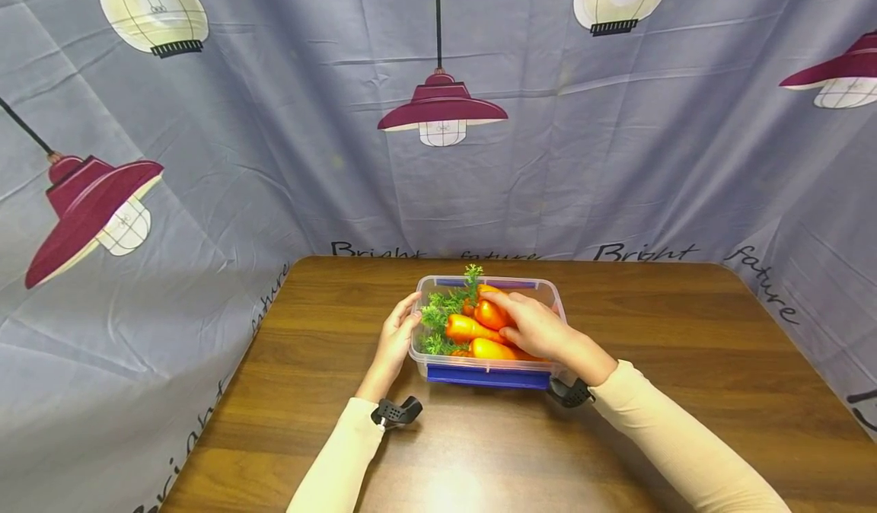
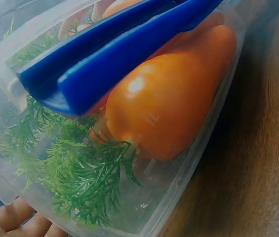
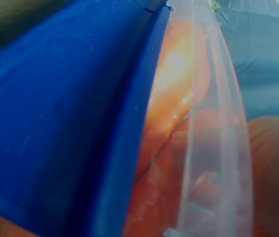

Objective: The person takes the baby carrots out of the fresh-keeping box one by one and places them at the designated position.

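A carrot (image 1: 491, 315) inside the clear container (image 1: 488, 363) is gripped from above by the nearer right hand (image 1: 537, 326); its axis is partly hidden. Adjacent carrots (image 1: 466, 328) are aligned lengthwise, leaves (image 1: 435, 343) leftward. The container's left end is touched by the left hand (image 1: 393, 339), fingers extended.

The curtain (image 1: 521, 193) reads "Bright fature" in script behind the table's (image 1: 630, 307) far edge, partly hidden; again toward and round the far right corner; and along the left edge. Lettering at the right edge is cropped. The box (image 2: 144, 210) wall shows "1L".
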{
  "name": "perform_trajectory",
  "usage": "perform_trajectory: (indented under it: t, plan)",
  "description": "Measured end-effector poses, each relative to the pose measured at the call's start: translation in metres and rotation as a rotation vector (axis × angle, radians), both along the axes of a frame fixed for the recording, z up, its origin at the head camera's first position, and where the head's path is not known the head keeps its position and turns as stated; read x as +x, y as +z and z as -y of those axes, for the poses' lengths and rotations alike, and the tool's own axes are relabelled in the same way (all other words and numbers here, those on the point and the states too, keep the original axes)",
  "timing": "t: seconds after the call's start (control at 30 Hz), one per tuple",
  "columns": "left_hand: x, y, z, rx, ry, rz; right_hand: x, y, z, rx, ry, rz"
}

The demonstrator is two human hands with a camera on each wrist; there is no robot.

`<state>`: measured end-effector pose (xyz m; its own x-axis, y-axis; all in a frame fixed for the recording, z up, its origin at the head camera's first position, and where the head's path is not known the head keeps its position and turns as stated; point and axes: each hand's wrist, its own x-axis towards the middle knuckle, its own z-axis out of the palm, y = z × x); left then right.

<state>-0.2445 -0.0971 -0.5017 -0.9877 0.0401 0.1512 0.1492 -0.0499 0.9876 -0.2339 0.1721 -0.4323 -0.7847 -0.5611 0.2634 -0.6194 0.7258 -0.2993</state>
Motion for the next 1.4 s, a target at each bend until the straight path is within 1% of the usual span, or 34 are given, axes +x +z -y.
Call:
perform_trajectory:
  t: [0.27,0.47,0.57,0.77,0.87,1.03,1.13,1.23,1.4]
  plan:
    - [0.0,0.0,0.0,-0.008,-0.004,-0.003,0.003,0.004,-0.004,-0.02,0.044,-0.035]
    - [-0.001,-0.001,0.0,-0.021,-0.001,0.0,0.004,0.008,-0.008,-0.034,0.062,-0.049]
    - [-0.001,-0.001,0.001,-0.013,0.0,0.001,0.004,0.011,-0.009,-0.049,0.068,-0.058]
    - [0.0,0.0,0.001,-0.002,0.0,0.011,0.003,0.019,-0.012,-0.074,0.056,-0.114]
    - [0.0,0.0,0.0,-0.004,-0.003,0.01,0.002,0.024,-0.014,-0.093,0.034,-0.12]
    - [0.0,-0.002,-0.001,-0.022,0.001,0.003,0.002,0.034,-0.02,-0.148,-0.01,-0.078]
    - [0.0,-0.002,-0.001,-0.028,0.001,-0.005,0.001,0.04,-0.025,-0.197,-0.045,-0.031]
    - [0.0,-0.002,-0.001,-0.021,-0.001,-0.007,0.001,0.047,-0.032,-0.26,-0.107,0.038]
    - [-0.001,-0.001,-0.001,-0.018,0.002,-0.005,0.002,0.06,-0.048,-0.358,-0.24,0.17]
